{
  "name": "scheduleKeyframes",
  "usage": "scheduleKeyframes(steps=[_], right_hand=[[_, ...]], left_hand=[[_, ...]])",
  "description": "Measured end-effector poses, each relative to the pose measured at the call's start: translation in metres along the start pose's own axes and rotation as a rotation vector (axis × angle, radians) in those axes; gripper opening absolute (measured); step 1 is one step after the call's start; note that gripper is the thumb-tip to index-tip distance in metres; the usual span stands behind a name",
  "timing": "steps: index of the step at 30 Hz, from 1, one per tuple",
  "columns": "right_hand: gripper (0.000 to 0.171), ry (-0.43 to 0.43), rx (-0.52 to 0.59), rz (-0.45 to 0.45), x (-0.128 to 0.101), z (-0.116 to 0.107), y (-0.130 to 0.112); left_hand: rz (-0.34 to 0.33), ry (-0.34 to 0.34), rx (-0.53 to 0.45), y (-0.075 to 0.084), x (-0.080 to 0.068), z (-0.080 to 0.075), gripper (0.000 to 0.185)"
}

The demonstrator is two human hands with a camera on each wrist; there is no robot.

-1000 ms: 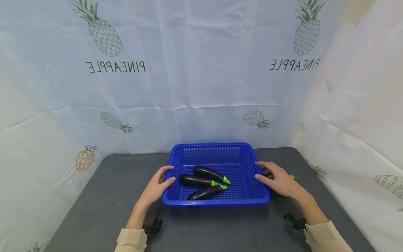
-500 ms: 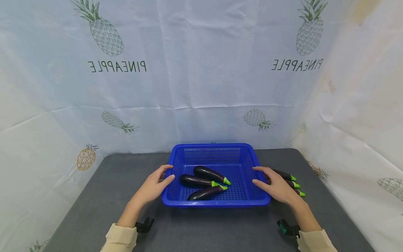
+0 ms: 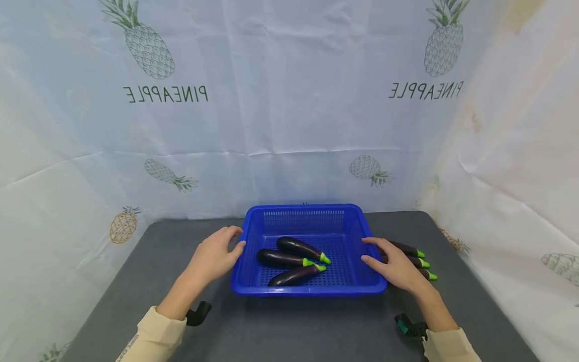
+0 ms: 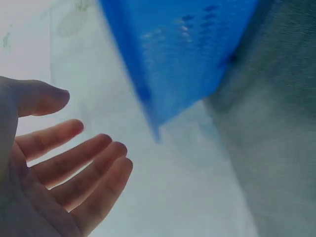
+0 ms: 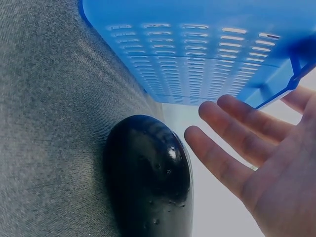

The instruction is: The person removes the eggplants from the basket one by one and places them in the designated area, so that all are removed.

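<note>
A blue slotted plastic basket (image 3: pixel 309 290) stands on the dark table, with three eggplants (image 3: pixel 282 259) lying in it, green stems pointing right. My left hand (image 3: pixel 212 256) is just off the basket's left rim, its fingers loosely bent; the left wrist view shows a gap between the fingertips (image 4: pixel 121 150) and the blurred basket wall (image 4: pixel 182 64). At the right rim is my right hand (image 3: pixel 394 266), thumb and index finger over the edge. The right wrist view shows its other fingers (image 5: pixel 237 136) extended outside the slotted wall (image 5: pixel 192 59), beside an eggplant (image 5: pixel 148 173).
Three more eggplants (image 3: pixel 409 249) lie on the table right of the basket, partly behind my right hand. The dark table (image 3: pixel 289 332) ends at the back against a white curtain (image 3: pixel 289 115) printed with pineapples. Curtain also hangs along both sides.
My left hand has drawn back left from the rim. The right hand has shifted slightly left and its wrist lower, so the eggplants outside the basket show more. The basket stays in place.
</note>
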State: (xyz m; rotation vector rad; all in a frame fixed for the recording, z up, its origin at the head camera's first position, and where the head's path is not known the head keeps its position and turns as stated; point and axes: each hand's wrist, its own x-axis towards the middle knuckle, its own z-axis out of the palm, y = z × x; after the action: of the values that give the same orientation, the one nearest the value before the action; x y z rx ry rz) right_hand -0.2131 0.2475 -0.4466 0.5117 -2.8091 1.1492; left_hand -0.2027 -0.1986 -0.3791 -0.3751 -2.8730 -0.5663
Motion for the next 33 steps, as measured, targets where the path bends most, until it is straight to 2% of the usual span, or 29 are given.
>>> scheduleKeyframes(steps=[7, 14, 19, 27, 33], right_hand=[[0.057, 0.003, -0.015, 0.000, 0.001, -0.002, 0.000], [0.056, 0.008, -0.022, 0.000, 0.000, 0.000, 0.002], [0.057, 0.013, -0.024, 0.002, 0.000, 0.001, 0.002], [0.058, 0.013, -0.031, -0.003, 0.001, 0.000, 0.001], [0.056, 0.009, -0.024, -0.018, 0.000, 0.001, 0.001]], left_hand=[[0.147, -0.030, 0.036, 0.026, 0.011, -0.016, 0.026], [0.275, -0.069, 0.130, 0.045, 0.025, -0.017, 0.027], [0.373, -0.090, 0.206, 0.060, 0.040, -0.017, 0.025], [0.469, -0.168, 0.332, 0.079, 0.068, 0.000, 0.028], [0.502, -0.192, 0.388, 0.082, 0.087, 0.019, 0.033]])
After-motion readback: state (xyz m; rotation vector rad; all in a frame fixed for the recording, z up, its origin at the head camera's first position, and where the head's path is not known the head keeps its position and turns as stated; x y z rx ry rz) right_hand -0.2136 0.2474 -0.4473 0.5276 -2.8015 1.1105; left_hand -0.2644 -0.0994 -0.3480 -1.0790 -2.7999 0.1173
